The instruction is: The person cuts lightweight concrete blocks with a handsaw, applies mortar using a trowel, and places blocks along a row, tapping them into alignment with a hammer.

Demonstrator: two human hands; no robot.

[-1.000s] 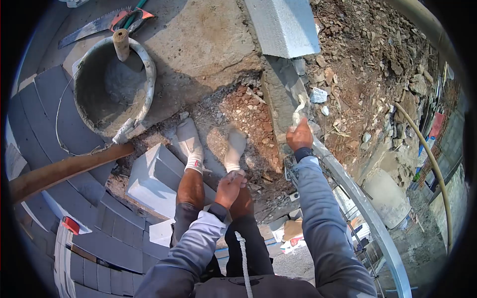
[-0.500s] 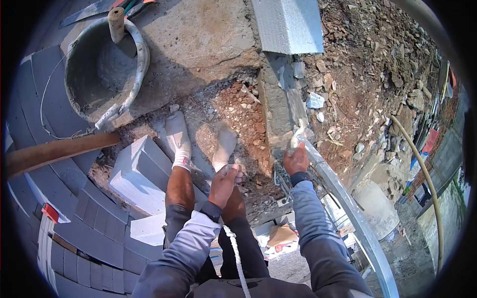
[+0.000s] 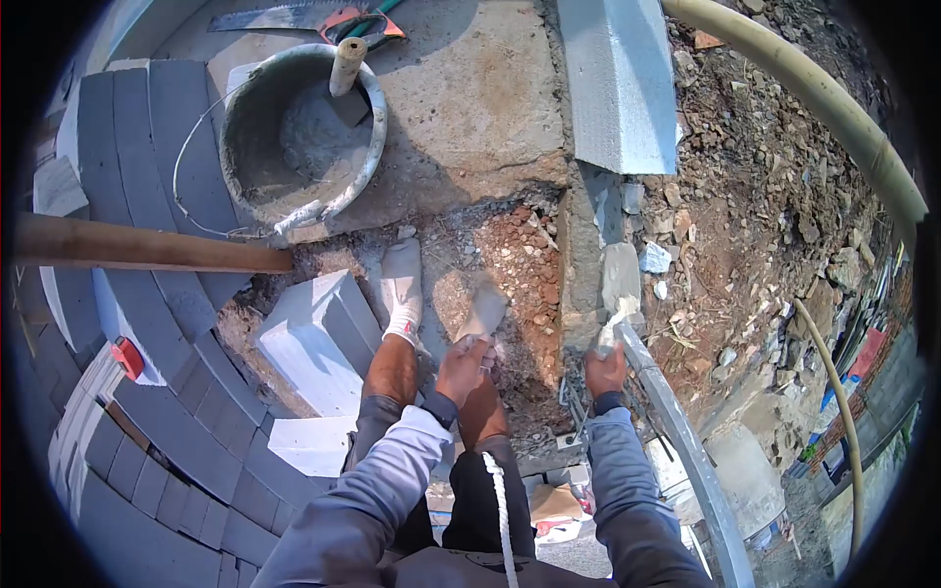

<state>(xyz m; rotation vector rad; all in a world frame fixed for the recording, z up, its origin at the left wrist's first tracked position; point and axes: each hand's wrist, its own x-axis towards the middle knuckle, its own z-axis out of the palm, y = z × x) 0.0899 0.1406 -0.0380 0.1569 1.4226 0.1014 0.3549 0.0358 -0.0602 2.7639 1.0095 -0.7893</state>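
Grey blocks fill the left side, stacked in rows. Stony ground covers much of the right, and a concrete slab lies at the top centre. A pale metal bar curves up from the bottom, its far end just beside the right hand. At the top, a big pale block sits above a narrow concrete ledge that runs down the slab's right side. The bucket stands at the slab's left, with grey mix inside and a tool with a round wooden handle leaning on its rim. A saw lies beyond it.

The trowel is at the ledge, its blade pointing away from the person; the right hand's fingers are clamped on its handle end. The left hand is near the knee, fingers curled together; whether they hold anything I cannot tell. A white rope hangs at the waist.
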